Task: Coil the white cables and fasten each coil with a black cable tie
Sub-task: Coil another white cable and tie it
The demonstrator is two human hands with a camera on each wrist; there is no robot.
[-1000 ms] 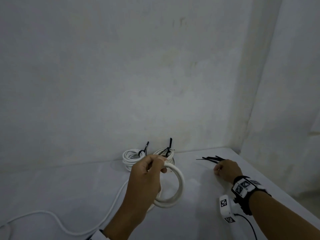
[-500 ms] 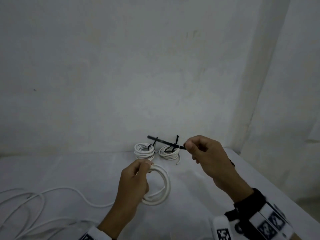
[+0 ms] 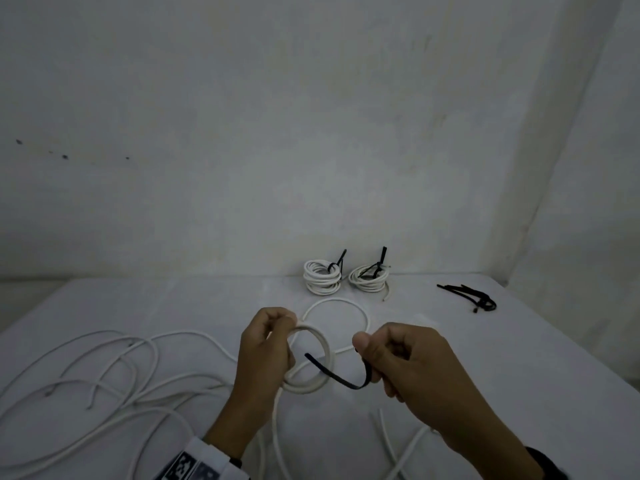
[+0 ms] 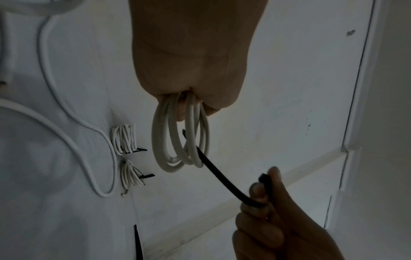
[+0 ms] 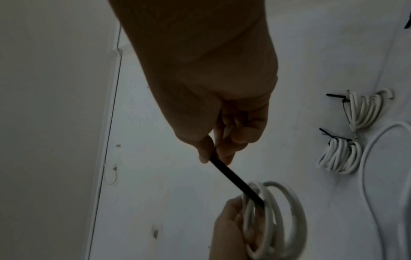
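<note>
A black cable tie (image 3: 341, 375) has been brought down from above the bench (image 3: 519, 358) to the fresh coil of white cable (image 3: 313, 362), and its free tip is now threaded into the coil's opening; half a second ago it was held clear of the coil, up in front of the two finished coils (image 3: 346, 280). The tie is pinched between the thumb and curled fingers (image 4: 258, 190) of the right hand (image 3: 412, 368), and it has been bent into a curve. The coil is gripped at its top by the closed fingers of the left hand (image 3: 266, 348), just left of the tie, with its loops bunched together, as the left wrist view shows. The coil is held above the bench, nearer than the two finished coils, which lie by the back wall. The spare ties (image 3: 471, 296) lie well right of the coil, and loose white cable (image 3: 104, 372) is spread to its left.

By this change the fastening step is judged begun: the tip must next be wrapped round the bundle and fed into the tie's head. Slack loops might spring apart if the left grip is eased.
</note>
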